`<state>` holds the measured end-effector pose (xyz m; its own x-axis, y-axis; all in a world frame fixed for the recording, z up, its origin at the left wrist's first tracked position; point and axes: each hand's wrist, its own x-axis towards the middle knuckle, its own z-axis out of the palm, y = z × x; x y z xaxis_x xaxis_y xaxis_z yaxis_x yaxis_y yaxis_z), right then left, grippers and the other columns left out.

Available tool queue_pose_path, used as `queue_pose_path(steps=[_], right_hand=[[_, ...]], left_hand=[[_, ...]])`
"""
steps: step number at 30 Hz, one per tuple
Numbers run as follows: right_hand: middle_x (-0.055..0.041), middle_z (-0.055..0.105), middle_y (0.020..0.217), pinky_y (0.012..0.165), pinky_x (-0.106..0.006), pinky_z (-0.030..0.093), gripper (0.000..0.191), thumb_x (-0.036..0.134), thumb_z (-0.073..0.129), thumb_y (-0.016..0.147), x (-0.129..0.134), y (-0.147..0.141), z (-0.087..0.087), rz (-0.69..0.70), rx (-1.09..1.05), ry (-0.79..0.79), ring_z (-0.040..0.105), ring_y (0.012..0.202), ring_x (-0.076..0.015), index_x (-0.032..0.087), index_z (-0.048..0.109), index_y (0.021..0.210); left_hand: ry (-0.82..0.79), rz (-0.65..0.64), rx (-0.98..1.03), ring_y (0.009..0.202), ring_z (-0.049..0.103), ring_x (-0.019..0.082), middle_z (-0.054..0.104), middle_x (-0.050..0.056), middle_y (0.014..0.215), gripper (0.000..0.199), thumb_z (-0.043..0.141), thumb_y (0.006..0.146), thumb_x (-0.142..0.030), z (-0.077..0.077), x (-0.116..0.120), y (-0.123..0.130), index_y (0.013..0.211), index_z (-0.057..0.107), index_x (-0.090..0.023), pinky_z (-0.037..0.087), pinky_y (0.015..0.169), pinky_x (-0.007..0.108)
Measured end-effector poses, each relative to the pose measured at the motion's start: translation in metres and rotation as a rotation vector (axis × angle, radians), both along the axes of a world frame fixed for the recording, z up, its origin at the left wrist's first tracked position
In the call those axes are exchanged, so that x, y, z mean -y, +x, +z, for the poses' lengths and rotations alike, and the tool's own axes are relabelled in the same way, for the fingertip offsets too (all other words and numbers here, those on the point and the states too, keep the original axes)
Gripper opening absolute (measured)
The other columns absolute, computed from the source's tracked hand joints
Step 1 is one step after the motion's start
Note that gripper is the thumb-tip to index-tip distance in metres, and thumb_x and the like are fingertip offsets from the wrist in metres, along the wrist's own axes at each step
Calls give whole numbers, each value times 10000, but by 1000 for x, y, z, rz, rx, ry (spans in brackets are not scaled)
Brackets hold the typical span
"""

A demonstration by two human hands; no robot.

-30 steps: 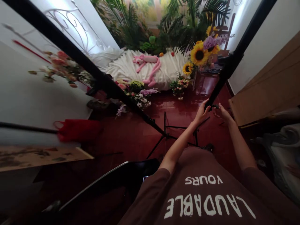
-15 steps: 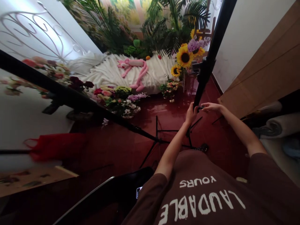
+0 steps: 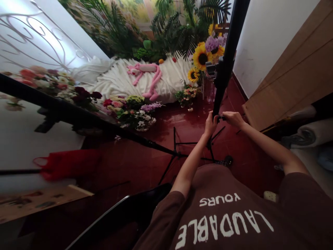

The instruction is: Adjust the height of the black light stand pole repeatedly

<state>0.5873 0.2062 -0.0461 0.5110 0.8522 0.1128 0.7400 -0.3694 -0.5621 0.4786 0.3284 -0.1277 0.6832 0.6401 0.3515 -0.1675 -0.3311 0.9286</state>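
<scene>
My left hand [image 3: 211, 124] is wrapped round the lower pole of a black light stand [image 3: 221, 83], which rises toward the top of the view. At the same height, my right hand [image 3: 233, 119] pinches a small black clamp knob [image 3: 221, 118] on the right side of that pole. The fingers of both hands are closed. Below them the stand's thin legs spread over the dark red floor [image 3: 145, 163]. A second black stand [image 3: 104, 125] slants across the left side, its feet close to the first one's.
A pink plush toy [image 3: 149, 68] lies on a white draped cloth [image 3: 114, 78], with artificial flowers [image 3: 137, 111] in front and sunflowers [image 3: 201, 57] to the right. A red bag [image 3: 67, 165] is at left. Wooden boards [image 3: 286, 73] lean at right, near rolled fabric [image 3: 312, 133].
My right hand has turned at the knob, its fingers now more curled. The left hand keeps its hold on the pole. The view has shifted slightly.
</scene>
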Motion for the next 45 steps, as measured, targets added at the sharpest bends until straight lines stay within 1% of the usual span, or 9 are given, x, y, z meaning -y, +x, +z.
queue_pose_path(steps=[4,8,15,19,25,32,36,40,45], right_hand=[[-14,661,702,600,-266,443,59,252,646,869,2,8,0,-128,-233,82,588,616,-162,211,619,903],[-40,696,740,583,-282,505,153,332,727,817,4,16,5,-4,-514,14,610,617,-162,191,679,850],[-8,703,751,729,-288,528,138,162,759,701,9,12,5,-13,-386,81,638,704,-156,196,708,824],[-41,739,865,761,-308,560,277,217,823,642,12,15,9,103,-557,35,670,777,-172,190,719,897],[-32,723,809,765,-321,566,263,284,837,644,10,10,1,-21,-539,148,660,768,-178,200,669,828],[-58,738,959,829,-340,569,347,280,842,647,18,12,6,63,-701,72,678,900,-197,201,676,941],[-53,729,935,787,-333,569,326,346,814,688,14,15,0,92,-662,112,674,877,-192,202,631,916],[-67,711,998,819,-368,564,253,375,755,735,5,4,-5,124,-352,261,662,888,-202,208,598,843],[-64,666,997,932,-463,537,327,366,777,732,-5,-22,35,211,-15,375,652,955,-246,229,574,947]], left_hand=[[-9,-6,-13,708,612,127,662,33,855,294,478,998,-460,1,1,-1,1133,574,-217,486,696,258],[-2,-6,-14,734,614,127,659,34,868,316,453,999,-496,3,2,-2,1110,566,-223,480,702,250],[-11,-18,-24,737,616,127,654,29,860,322,454,999,-498,4,3,-4,1116,571,-222,478,712,249],[-10,-9,-17,775,629,140,667,43,879,308,470,999,-471,3,2,-4,1125,587,-216,490,747,262],[-9,-10,-29,756,612,133,654,28,860,354,443,999,-515,2,2,-3,1145,577,-222,480,735,258],[9,-17,-15,799,625,148,668,52,911,388,423,999,-546,3,3,-4,1142,574,-219,479,760,269],[-7,-9,20,769,618,133,666,42,890,370,453,993,-531,0,3,-2,1127,581,-211,474,745,259],[-4,-9,55,719,605,117,659,32,852,383,463,984,-545,-2,2,-1,1108,580,-202,466,705,241],[2,3,64,735,618,126,669,48,862,399,472,978,-553,-1,2,-2,1127,588,-202,467,699,242]])
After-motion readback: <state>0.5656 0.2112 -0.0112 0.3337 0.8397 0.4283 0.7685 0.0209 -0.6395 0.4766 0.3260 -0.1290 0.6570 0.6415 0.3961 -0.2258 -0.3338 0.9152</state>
